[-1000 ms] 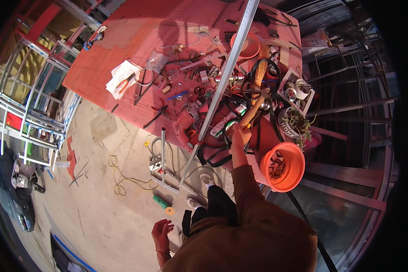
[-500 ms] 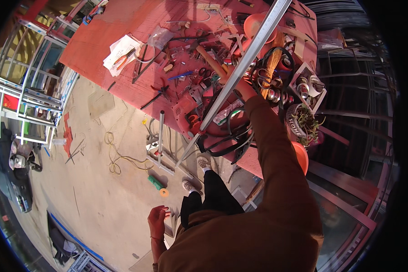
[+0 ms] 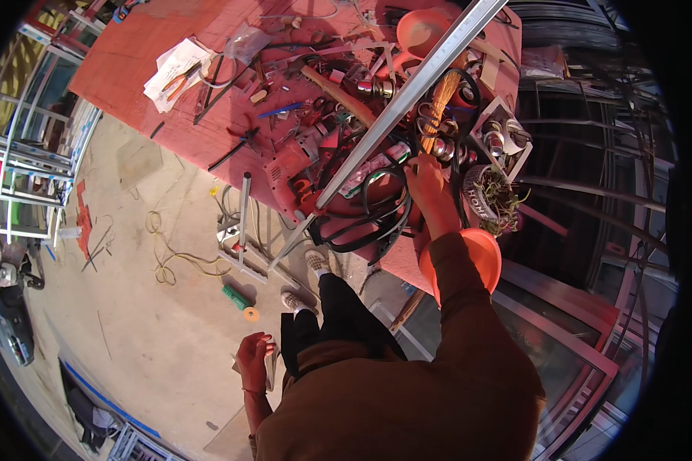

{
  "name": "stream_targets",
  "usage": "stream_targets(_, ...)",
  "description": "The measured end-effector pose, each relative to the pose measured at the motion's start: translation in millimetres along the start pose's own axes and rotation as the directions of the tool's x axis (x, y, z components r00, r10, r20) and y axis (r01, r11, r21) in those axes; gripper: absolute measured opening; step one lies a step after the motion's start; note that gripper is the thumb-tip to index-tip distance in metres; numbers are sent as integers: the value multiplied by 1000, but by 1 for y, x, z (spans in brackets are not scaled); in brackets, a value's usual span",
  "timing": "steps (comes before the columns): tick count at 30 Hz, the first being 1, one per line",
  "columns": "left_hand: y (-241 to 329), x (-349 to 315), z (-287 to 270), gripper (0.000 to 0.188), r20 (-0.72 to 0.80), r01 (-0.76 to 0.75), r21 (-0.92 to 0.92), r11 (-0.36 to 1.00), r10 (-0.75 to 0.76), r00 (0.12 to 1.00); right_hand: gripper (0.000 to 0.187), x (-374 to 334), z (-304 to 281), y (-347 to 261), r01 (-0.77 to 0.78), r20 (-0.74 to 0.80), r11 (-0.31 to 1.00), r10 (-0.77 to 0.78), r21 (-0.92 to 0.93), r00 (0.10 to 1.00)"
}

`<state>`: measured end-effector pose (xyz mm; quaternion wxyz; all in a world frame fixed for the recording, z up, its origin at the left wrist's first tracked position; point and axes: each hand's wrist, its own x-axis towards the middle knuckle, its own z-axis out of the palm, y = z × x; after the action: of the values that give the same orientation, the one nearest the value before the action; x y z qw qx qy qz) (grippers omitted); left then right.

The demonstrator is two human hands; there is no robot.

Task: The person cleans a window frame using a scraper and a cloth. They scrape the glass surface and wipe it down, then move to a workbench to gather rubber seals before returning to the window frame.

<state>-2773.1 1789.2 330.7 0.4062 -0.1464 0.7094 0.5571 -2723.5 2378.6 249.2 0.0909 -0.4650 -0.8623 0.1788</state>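
My right hand (image 3: 429,190) reaches over the cluttered red table (image 3: 131,54), fingers lowered beside coiled black strips (image 3: 388,223) and a straw broom (image 3: 442,104). Nothing shows in its grip, though its fingertips are partly hidden. Left of it, a long silver metal bar (image 3: 407,100) slants across the table edge. Beyond the bar lies a hammer (image 3: 338,94) with a wooden handle; nearer sits a red power tool (image 3: 288,169). An orange bowl (image 3: 480,257) is beside my right forearm. My left hand (image 3: 254,353) hangs low over the floor, empty, fingers loosely bent and apart.
Papers (image 3: 177,73) lie on the table's left part. A potted plant (image 3: 490,196) and a tray of metal cans (image 3: 507,138) stand at the right. On the floor are a yellow cord (image 3: 169,250), a green roll (image 3: 237,296) and metal frame pieces (image 3: 244,265). Window frames (image 3: 38,184) stand left.
My right hand has drawn back from near the hammer handle toward me, to beside the black strips. The view has shifted, so the table and bar sit slightly left and higher. My left hand stays low.
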Motion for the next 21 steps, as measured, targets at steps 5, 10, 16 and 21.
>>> stream_targets(5, 14, 2, 3, 26, 25, -46, 39, 998, 45, 999, 46, -38, 47, -9, 45, -128, 946, -91, -321, 988)
stream_targets(10, 19, -8, -6, 27, -7, -59, 87, 994, 60, 998, 34, -47, 17, -6, -188, -96, 965, 208, 184, 973)
stream_targets(16, 42, -5, 16, 28, 188, -178, 141, 974, 151, 971, 35, -184, -57, -69, -32, -145, 743, 172, 668, 974)
stream_targets(21, 79, 1, 95, 40, 625, -494, 69, 867, 348, 699, 43, -304, -96, -156, -64, 179, 800, -55, 596, 982)
